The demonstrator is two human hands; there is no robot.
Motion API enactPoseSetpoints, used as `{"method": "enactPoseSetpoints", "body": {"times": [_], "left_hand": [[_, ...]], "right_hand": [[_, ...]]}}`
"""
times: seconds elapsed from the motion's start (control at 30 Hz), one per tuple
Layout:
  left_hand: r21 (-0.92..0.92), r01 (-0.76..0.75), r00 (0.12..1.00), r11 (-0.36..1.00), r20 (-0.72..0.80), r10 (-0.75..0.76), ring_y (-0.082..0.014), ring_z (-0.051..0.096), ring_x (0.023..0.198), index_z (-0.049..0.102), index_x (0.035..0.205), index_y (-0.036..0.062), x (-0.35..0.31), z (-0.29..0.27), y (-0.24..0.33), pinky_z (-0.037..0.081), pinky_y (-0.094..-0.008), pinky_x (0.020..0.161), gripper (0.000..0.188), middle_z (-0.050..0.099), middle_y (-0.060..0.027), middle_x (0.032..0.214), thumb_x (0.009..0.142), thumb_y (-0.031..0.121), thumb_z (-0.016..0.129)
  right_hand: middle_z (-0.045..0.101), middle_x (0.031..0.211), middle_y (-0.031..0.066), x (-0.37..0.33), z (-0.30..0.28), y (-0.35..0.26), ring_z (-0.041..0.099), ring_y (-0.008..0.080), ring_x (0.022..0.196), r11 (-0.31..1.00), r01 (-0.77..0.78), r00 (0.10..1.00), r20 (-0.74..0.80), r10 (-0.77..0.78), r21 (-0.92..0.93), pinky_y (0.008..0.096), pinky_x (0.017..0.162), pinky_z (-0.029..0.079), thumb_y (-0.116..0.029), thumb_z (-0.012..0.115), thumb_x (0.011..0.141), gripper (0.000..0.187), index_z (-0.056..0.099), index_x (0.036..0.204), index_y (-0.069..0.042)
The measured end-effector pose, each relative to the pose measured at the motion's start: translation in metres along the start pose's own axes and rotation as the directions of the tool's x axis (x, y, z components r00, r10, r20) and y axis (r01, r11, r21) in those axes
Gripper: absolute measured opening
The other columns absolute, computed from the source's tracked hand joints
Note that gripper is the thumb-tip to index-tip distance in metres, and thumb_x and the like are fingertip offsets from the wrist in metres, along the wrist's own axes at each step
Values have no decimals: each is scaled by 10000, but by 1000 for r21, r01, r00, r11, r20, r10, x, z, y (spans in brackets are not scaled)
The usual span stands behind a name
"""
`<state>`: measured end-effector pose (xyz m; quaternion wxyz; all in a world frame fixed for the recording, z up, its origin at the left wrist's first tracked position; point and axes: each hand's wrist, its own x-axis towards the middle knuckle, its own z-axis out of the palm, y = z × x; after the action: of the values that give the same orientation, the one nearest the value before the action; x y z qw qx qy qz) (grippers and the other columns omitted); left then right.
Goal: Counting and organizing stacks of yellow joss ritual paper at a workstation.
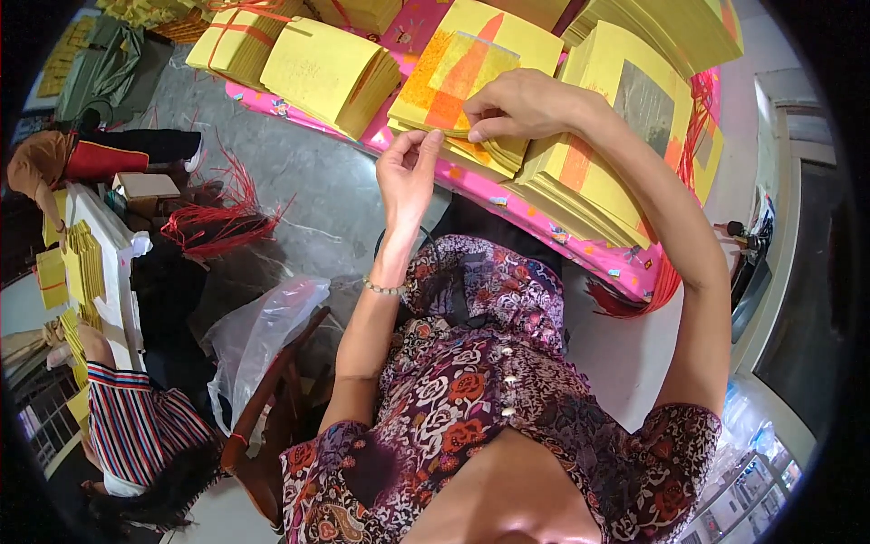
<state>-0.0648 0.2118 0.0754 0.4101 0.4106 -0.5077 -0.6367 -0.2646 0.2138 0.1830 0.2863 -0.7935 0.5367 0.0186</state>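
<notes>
A stack of yellow paper sheets (535, 41) with an orange and red printed patch lies in front of me on the pink-covered table. My right hand (521, 104) reaches over its near right part, fingers curled and pinching the near edges of the top sheets, which bend upward there. My left hand (408, 177) is at the near left corner of the same stack, thumb and fingers drawn together by the paper edge. Whatever lies between those left fingertips is too small to make out.
More yellow paper bundles (322, 68) stand along the pink tablecloth (589, 258). Red strips (671, 281) hang off its right end; others lie in a pile (227, 213) at the left. A wooden chair (263, 426) with a plastic bag stands left. Two people work at a white table (113, 272).
</notes>
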Motion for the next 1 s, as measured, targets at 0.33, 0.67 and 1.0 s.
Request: {"method": "enactPoseSetpoints", "body": {"times": [0.33,0.67,1.0], "left_hand": [[-26,13,1000,1000,-9,-13,-18,495,678,631,858,-7,-2,-1,-3,398,-170,597,144,598,39,745,878,134,654],[-60,8,1000,998,-3,-8,-23,515,727,639,898,-8,-4,-1,-4,421,-172,646,133,615,34,798,875,121,657],[-25,17,1000,1000,-2,-17,-22,511,737,642,906,-14,-4,-3,-5,420,-172,649,128,612,38,811,872,108,659]], "right_hand": [[577,681,94,0,0,0,566,286,688,1000,-16,1000,8,16,16,404,627,406,-402,576,868,325,587,809,-83],[630,740,103,-1,-1,0,608,301,739,999,-38,999,7,38,19,420,661,445,-415,588,847,338,615,821,-79],[631,744,102,0,-3,0,609,301,748,998,-57,998,34,56,37,418,671,449,-425,590,842,349,620,820,-78]]}}
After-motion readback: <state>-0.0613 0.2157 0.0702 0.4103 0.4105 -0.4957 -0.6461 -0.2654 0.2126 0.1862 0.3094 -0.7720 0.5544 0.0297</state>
